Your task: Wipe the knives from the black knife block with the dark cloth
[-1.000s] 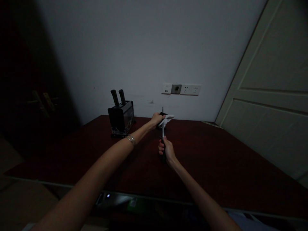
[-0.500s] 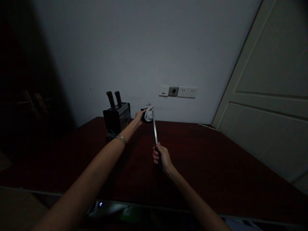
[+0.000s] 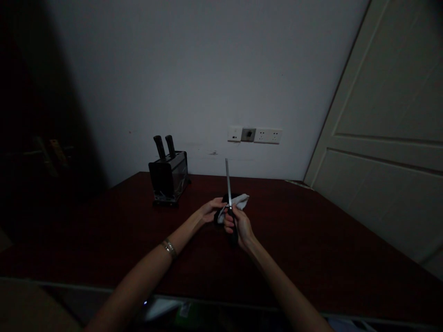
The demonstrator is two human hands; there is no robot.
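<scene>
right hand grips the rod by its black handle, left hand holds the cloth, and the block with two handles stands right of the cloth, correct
No: in the head view, the block with two handles stands left of the cloth. The right hand grips the rod by its black handle, and the left hand holds the cloth.

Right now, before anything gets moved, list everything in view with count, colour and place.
table: one, dark red, foreground
rod tool: one, silver with black handle, centre, pointing up and away
cloth: one, white and black, by the rod tool's handle
block: one, black and silver, table's left rear
upright handles: two, black, in the block
wall: one, grey, behind
wall plates: four, three white and one grey, on the wall
panelled door: one, pale, right
bracelet: count unclear, silvery, left wrist
left hand: one, holding the cloth
right hand: one, gripping the rod tool
</scene>
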